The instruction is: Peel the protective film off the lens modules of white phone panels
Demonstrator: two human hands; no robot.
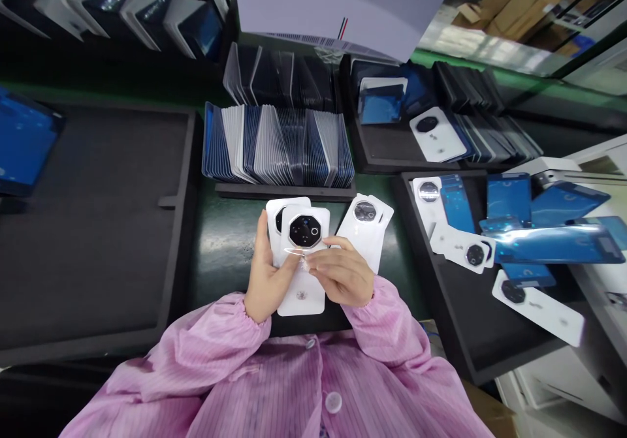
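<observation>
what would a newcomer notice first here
At the centre, the left hand holds white phone back covers with a dark octagonal camera ring, while the right hand pinches a clear film at the top one. Behind them stands a dense rack of upright covers, and blue-filmed covers lie loose on the black tray to the right.

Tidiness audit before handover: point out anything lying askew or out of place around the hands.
The right-hand black tray looks untidy: white back covers and blue film sheets lie loose at mixed angles, overlapping. The rack of covers stands orderly. Both the left hand and right hand hold a white cover; no damage shows.
</observation>
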